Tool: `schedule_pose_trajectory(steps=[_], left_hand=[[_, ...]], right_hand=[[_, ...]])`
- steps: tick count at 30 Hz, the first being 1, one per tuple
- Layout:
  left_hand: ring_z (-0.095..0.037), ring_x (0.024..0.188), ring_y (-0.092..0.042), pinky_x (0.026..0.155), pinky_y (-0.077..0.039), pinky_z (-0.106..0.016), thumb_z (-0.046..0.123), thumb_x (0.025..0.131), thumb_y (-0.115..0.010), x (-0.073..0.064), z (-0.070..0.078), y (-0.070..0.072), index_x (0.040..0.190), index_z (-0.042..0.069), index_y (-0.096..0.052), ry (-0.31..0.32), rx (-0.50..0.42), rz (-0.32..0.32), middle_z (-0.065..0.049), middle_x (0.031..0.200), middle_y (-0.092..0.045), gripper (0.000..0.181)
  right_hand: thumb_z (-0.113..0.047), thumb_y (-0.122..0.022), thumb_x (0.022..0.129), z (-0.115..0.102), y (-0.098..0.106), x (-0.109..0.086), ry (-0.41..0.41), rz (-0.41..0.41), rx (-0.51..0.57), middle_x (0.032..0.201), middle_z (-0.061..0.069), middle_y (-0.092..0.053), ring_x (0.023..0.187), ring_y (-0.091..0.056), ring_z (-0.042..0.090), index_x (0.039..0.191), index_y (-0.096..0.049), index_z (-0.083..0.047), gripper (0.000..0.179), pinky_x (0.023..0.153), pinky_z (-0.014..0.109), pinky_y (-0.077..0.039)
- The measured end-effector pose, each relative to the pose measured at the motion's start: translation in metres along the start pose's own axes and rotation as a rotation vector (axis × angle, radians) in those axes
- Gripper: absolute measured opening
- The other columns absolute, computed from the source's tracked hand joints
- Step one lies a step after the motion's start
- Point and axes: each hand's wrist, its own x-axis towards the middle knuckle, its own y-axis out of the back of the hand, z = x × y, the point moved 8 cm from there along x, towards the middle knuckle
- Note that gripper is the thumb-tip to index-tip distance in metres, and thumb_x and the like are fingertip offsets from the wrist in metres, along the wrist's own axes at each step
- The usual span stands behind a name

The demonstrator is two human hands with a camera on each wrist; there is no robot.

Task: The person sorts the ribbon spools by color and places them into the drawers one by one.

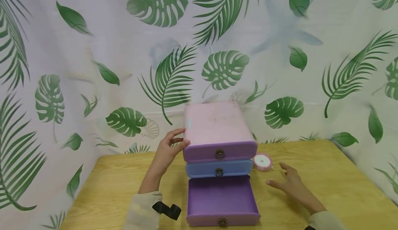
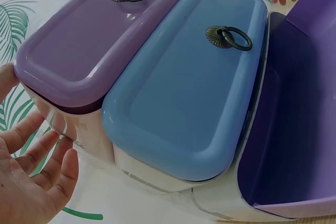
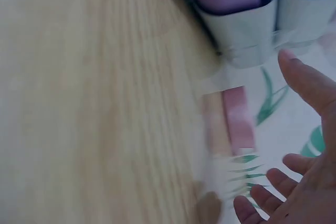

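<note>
A small drawer unit with a pink top stands on the table. Its top drawer has a purple front and its middle drawer a blue one, each with a bronze ring pull. The bottom purple drawer is pulled out, and its inside shows bare. My left hand touches the unit's left side near the top, thumb by the front edge, fingers loosely spread. To the right, my right hand hovers over the table with fingers apart, holding nothing. Near its fingertips lies a pink ribbon spool with a white centre.
The wooden table carries the unit and spool. Behind it hangs a white cloth printed with green leaves. A black strap sits at my left wrist, over a light sleeve.
</note>
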Motion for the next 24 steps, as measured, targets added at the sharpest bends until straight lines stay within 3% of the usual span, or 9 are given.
schedule_pose_trajectory(steps=[9,16,24], left_hand=[[-0.025,0.125,-0.048,0.092,-0.049,-0.039,0.024,0.088,-0.069,0.001,-0.001,0.001,0.138,0.024,-0.053,0.0,-0.008,0.001,-0.001,0.145,-0.043,0.052],[-0.025,0.124,-0.049,0.09,-0.05,-0.038,0.022,0.088,-0.069,0.001,-0.002,-0.002,0.137,0.023,-0.054,-0.008,-0.009,-0.001,0.0,0.145,-0.043,0.051],[-0.025,0.124,-0.049,0.092,-0.049,-0.042,0.023,0.089,-0.069,0.001,-0.004,0.003,0.137,0.025,-0.054,-0.01,-0.003,0.01,0.001,0.144,-0.044,0.051]], right_hand=[[-0.048,-0.074,0.079,0.006,-0.008,0.044,-0.098,0.043,-0.092,0.141,0.046,-0.021,0.127,-0.021,0.064,0.145,-0.012,0.019,0.112,0.101,0.072,-0.025],[-0.062,-0.07,0.076,0.014,-0.014,0.054,-0.168,0.083,-0.16,0.139,0.04,-0.03,0.123,-0.03,0.058,0.145,-0.023,0.01,0.111,0.091,0.07,-0.03],[-0.064,-0.068,0.077,0.007,-0.014,0.058,-0.132,0.135,-0.217,0.133,0.038,-0.038,0.118,-0.036,0.056,0.142,-0.03,0.01,0.106,0.086,0.063,-0.033]])
